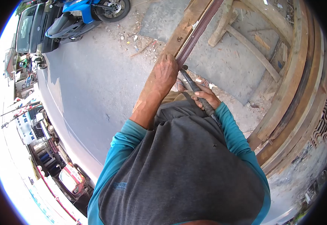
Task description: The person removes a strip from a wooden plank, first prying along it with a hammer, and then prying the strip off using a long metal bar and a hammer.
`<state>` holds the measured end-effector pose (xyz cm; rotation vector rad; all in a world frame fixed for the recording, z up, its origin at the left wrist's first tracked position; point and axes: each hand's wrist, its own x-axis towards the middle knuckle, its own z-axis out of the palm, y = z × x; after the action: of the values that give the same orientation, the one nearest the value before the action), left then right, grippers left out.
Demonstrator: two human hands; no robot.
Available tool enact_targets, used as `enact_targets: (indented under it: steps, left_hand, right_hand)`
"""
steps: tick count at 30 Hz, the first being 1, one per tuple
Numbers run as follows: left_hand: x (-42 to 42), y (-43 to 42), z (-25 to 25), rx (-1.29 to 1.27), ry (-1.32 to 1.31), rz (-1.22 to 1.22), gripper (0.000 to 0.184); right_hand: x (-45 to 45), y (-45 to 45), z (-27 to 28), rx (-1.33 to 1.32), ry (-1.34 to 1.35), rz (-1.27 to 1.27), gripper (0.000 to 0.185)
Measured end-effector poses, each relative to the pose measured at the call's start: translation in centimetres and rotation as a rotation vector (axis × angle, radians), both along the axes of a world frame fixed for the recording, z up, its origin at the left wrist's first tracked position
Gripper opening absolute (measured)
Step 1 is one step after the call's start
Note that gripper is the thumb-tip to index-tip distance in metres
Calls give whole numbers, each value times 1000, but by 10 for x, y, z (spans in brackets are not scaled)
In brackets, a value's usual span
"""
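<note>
My left hand (166, 71) is on a long brown wooden beam (187, 20), its fingers curled at the near end of a narrow maroon strip (197, 35) lying along the beam's edge. Any small item under those fingers is hidden. A hammer (189, 80) with a dark handle is in my right hand (208, 96), fingers wrapped around the grip. The hammer's small head points away from me, just right of the maroon strip's end and close to my left fingers. Its handle slants back toward my waist.
Several long timbers (283, 123) are stacked on the right, beside rough wooden props (253, 50). A grey sheet (227, 71) lies on the ground ahead, with debris around it. A blue motorcycle (77, 17) and a dark vehicle (30, 28) stand at upper left, near the paved road (96, 82).
</note>
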<state>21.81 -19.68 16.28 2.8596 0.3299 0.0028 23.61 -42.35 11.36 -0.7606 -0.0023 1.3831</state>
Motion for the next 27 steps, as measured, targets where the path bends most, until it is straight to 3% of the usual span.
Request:
enact_targets:
  steps: [2, 7, 12, 14, 18, 21, 24, 27]
  left_hand:
    - [5, -6, 12, -105, 18, 106, 17]
    - [9, -5, -1, -37, 46, 87, 16]
    - [4, 4, -8, -3, 52, 118, 14]
    - [-8, 21, -11, -297, -67, 135, 26]
    - [-55, 44, -6, -239, -135, 245, 40]
    - [-85, 59, -11, -116, 62, 183, 79]
    - [-96, 51, -19, -328, 115, 313, 83]
    - [-96, 43, -11, -366, 101, 395, 85]
  right_hand:
    - [0, 1, 2, 27, 29, -15, 60]
    - [2, 6, 24, -73, -31, -19, 45]
    - [1, 8, 21, -76, 44, -47, 43]
    - [2, 9, 20, -102, 51, -47, 43]
    - [0, 11, 19, -130, 32, -73, 43]
    - [2, 15, 24, -160, 32, -51, 47]
    - [1, 19, 21, -168, 45, -32, 54]
    - [5, 12, 25, -116, 88, 3, 61]
